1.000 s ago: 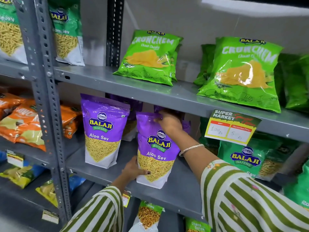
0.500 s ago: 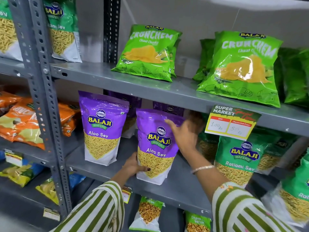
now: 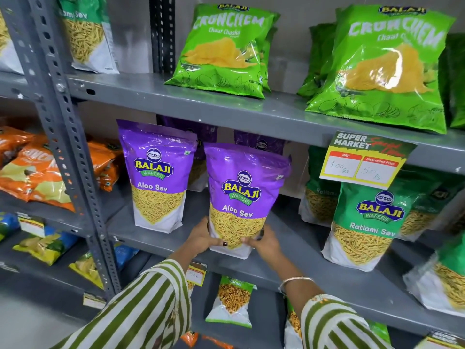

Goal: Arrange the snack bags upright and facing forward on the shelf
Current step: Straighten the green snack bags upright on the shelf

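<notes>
Both hands cup the base of a purple bag (image 3: 242,197) at the front of the middle shelf (image 3: 289,250). The left hand (image 3: 201,238) wraps its lower left corner, the right hand (image 3: 264,241) its lower right, fingers closed on the pouch. The bag stands nearly upright, label out, just right of a second purple bag (image 3: 157,176) that already faces forward. To finish this well, I'd say press the base flat on the shelf, square the front with its neighbour, and let go only once it stands alone; its top looks tipped slightly right. More purple bags sit behind, half hidden. Green bags (image 3: 366,222) stand well apart to the right.
</notes>
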